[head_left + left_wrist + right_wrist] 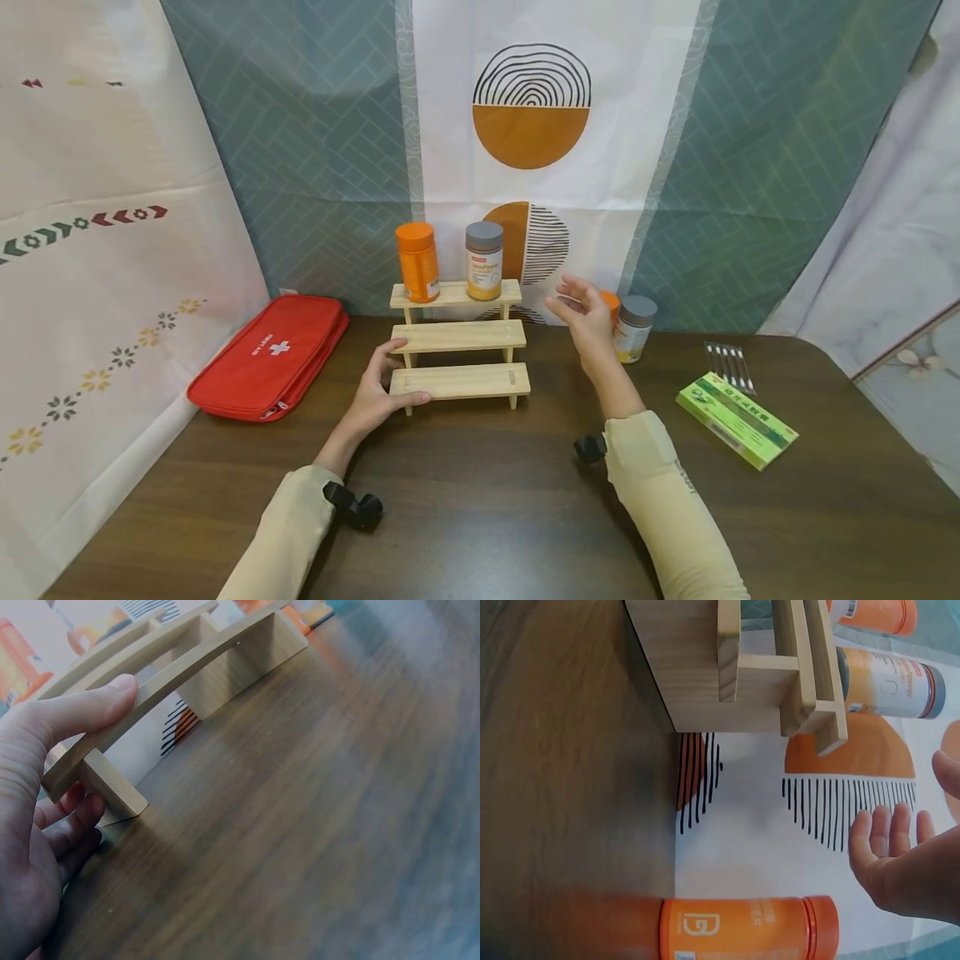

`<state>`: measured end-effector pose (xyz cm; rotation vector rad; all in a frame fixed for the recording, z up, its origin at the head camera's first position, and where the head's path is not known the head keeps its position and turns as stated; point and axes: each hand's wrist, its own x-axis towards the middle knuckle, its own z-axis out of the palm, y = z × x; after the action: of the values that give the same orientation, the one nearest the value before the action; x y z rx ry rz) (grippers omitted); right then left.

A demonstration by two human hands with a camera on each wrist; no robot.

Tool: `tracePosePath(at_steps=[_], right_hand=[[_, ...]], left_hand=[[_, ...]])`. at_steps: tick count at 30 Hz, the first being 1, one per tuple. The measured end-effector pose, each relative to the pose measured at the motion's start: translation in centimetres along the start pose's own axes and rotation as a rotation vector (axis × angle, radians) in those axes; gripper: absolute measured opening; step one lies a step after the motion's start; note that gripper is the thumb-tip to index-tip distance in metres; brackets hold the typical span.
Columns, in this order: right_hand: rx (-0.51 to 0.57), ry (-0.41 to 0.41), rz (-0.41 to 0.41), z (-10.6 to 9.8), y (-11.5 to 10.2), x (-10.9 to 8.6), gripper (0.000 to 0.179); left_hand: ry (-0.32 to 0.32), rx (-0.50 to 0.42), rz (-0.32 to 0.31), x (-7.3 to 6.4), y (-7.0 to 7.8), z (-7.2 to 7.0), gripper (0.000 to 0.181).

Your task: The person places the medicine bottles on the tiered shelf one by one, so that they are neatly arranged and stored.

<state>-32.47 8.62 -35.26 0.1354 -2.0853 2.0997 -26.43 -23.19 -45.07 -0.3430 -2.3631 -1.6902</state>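
Note:
A three-step wooden stand [460,337] is on the table, its left end held by my left hand [372,392]. In the left wrist view the thumb [105,709] lies on the lowest step, with the other fingers curled below by the leg. On the top step are an orange bottle [418,265] and a grey-capped bottle [484,262]. My right hand [590,323] is raised to the right of the stand, fingers loosely bent and holding nothing. Behind it stand another grey-capped bottle [634,330] and an orange bottle [739,928], partly hidden in the head view.
To the left, a red first-aid pouch [276,357] lies near the wall cloth. A green box [737,421] and a pack of cotton swabs [729,367] are on the right. A patterned curtain [315,167] hangs behind the brown table [465,500].

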Motion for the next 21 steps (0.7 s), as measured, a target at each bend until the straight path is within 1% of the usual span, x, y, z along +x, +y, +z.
tracePosePath(at_steps=[3,9,10,11,12,13,16,18,19,21], right_hand=[[0.012,0.010,-0.016,-0.4,0.1,0.1,0.054],[-0.001,0.063,-0.031,-1.7,-0.4,0.2,0.051],[0.001,0.072,-0.031,-1.9,-0.6,0.2,0.050],[0.008,0.082,-0.032,-2.2,-0.7,0.2,0.048],[0.014,0.095,-0.034,-2.5,-0.9,0.2,0.046],[0.027,0.105,-0.043,-2.8,-1.0,0.3,0.044],[0.008,0.151,-0.060,-4.2,-1.5,0.4,0.040],[-0.010,0.177,-0.077,-5.4,-1.7,0.5,0.039],[-0.024,0.192,-0.086,-6.0,-1.8,0.5,0.037],[-0.025,0.219,-0.092,-7.0,-1.9,0.6,0.034]], left_hand=[[0.005,-0.002,-0.003,-0.1,0.2,-0.1,0.091],[-0.019,-0.006,-0.016,-0.8,2.9,-0.2,0.086],[-0.019,-0.006,-0.008,-0.8,2.8,-0.2,0.086],[-0.019,-0.006,-0.005,-0.6,2.3,-0.2,0.087],[-0.019,-0.005,-0.008,-0.6,2.3,-0.2,0.087],[-0.019,-0.010,-0.005,-0.5,1.8,-0.2,0.087],[-0.017,-0.010,0.005,-0.2,0.3,0.0,0.088],[-0.017,-0.018,-0.005,-0.2,0.3,0.0,0.088],[-0.016,-0.023,0.001,-0.1,-0.2,0.0,0.088],[-0.018,-0.024,0.006,-0.1,-0.1,-0.1,0.088]])
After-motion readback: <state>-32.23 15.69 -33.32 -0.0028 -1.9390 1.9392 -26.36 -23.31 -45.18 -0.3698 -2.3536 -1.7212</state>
